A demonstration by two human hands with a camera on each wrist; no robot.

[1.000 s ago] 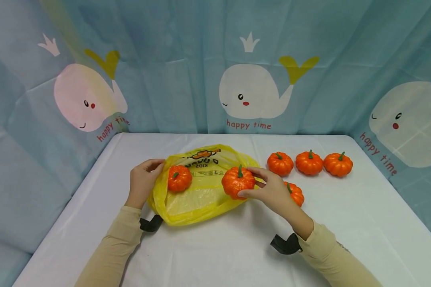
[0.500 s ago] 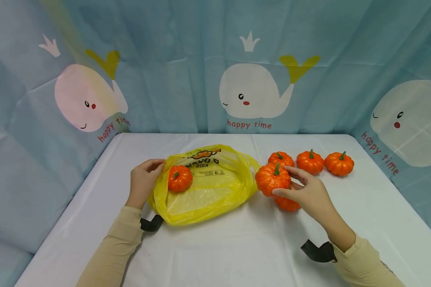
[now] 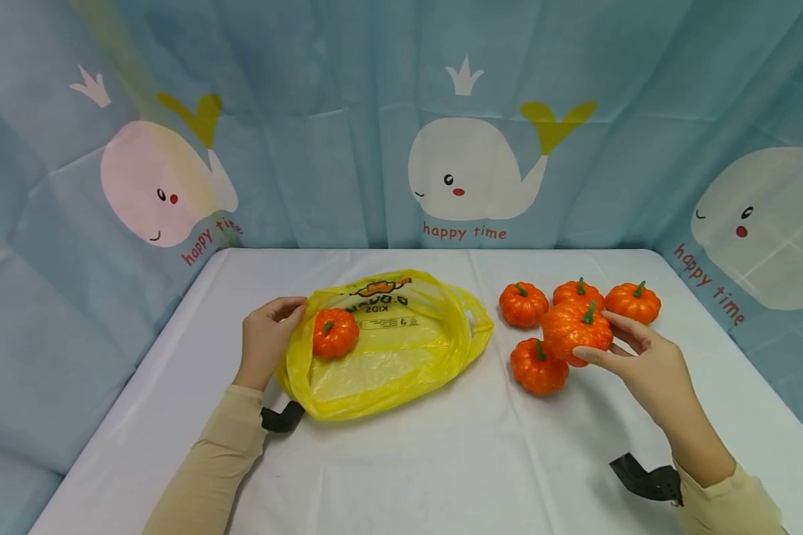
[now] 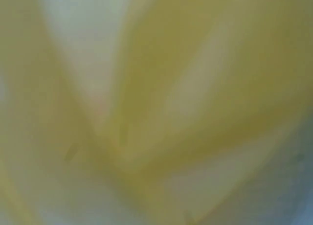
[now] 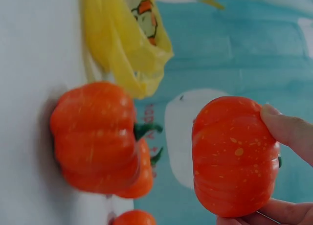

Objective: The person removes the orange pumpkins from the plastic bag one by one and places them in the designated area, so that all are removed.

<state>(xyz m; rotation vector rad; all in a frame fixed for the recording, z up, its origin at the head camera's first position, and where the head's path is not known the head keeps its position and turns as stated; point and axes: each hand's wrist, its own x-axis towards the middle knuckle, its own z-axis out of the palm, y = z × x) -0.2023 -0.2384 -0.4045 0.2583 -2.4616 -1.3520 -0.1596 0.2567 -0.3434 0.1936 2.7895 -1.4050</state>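
A yellow plastic bag [image 3: 375,379] lies with its mouth spread toward me, one small orange pumpkin [image 3: 335,334] inside at the left. My left hand [image 3: 266,342] grips the bag's left rim; its fingertips are hidden by the plastic. Between thumb and fingers, my right hand [image 3: 659,371] holds another orange pumpkin [image 3: 572,336] with a green stem, raised above the table. In the right wrist view this held pumpkin [image 5: 234,156] appears at the right, apart from a pumpkin on the table [image 5: 95,137]. Blurred yellow plastic [image 4: 161,88] fills the left wrist view.
Below and left of the held pumpkin sits a loose pumpkin [image 3: 539,367]. Behind stand a left pumpkin [image 3: 523,305], a partly covered middle one [image 3: 575,290] and a right one [image 3: 632,303]. A blue whale-print curtain [image 3: 348,148] borders the white table [image 3: 401,475].
My right hand has carried its pumpkin from over the bag's mouth rightward, out past the bag to above the loose pumpkins. The left hand and bag rim have stayed put.
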